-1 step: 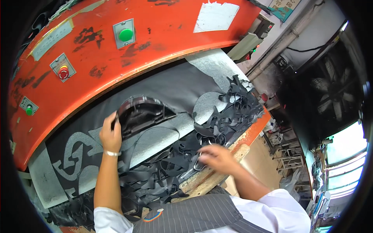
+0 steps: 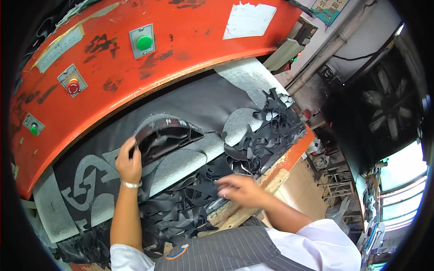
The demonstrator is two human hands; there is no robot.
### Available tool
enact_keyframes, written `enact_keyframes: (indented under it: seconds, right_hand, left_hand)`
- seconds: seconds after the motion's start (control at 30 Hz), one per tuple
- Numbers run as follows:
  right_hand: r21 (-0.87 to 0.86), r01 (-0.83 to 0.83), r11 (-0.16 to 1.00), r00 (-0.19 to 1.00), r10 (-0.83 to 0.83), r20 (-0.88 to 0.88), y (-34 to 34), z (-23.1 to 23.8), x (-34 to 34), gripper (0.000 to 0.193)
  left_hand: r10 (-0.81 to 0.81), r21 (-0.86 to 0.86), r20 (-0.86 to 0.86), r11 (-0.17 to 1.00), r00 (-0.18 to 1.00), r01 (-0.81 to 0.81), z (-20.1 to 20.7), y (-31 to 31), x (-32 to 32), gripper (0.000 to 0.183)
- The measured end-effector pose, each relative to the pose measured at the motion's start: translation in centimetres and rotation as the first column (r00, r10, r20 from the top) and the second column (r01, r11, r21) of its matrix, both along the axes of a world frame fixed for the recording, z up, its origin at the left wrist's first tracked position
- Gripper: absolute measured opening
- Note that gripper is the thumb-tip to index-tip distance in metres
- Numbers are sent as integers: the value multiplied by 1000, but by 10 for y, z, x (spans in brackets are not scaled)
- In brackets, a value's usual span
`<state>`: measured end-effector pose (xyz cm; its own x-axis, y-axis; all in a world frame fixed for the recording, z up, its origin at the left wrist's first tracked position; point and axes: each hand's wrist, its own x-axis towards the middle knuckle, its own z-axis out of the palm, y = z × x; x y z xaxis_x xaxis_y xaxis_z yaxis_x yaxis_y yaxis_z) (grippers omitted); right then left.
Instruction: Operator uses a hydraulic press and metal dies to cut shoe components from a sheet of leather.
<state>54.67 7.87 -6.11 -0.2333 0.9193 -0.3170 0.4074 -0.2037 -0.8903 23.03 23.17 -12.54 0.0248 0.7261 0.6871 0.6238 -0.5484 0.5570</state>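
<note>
A dark, arched cutting die (image 2: 165,135) with inner cross-bars is gripped at its left end by my left hand (image 2: 129,168), fingers and thumb closed round its edge. The die is tilted, and a curved cut-out shows behind its upper rim. Beneath it lies a black leather-like sheet (image 2: 199,99) over a pale grey cutting board (image 2: 172,174). My right hand (image 2: 242,189) hovers by the heap of black offcut strips (image 2: 181,212) at the near edge, its fingers apart and slightly blurred. I see nothing held in it.
The orange press beam (image 2: 190,58) spans the far side, with green buttons (image 2: 144,43) and a red stop button (image 2: 73,86). A worn wooden bar (image 2: 235,218) runs along the near edge. To the right stand a large fan (image 2: 389,106) and a stool (image 2: 338,187).
The die has tipped toward me, baring the curved outline behind it. My right hand has moved left along the scraps. My left hand keeps its grip on the die.
</note>
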Motion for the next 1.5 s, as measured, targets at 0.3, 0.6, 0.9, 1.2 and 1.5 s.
enact_keyframes:
  seconds: [0.3, 0.6, 0.9, 1.2, 1.5]
  right_hand:
    - [-69, -35, 997, 486, -43, -873, 15, 5, -41, 100]
    - [363, -89, 927, 977, 151, -147, 126, 55, 115, 80]
    - [413, -836, 362, 523, 298, 798, 233, 10, 132, 67]
    - [404, -862, 306, 502, 404, 765, 248, -25, 128, 73]
    - [550, -359, 754, 864, 46, 502, 216, -65, 170, 55]
  left_hand:
    - [-196, 218, -253, 943, 947, 253, 86, -146, 73, 39]
    - [-187, -49, -151, 982, 971, 182, 60, -59, 217, 30]
    - [248, -342, -397, 854, 884, -393, -27, -25, 232, 36]
    - [285, -423, -244, 829, 927, -367, -23, -27, 238, 27]
    - [271, -446, -220, 827, 937, -344, -20, -25, 236, 23]
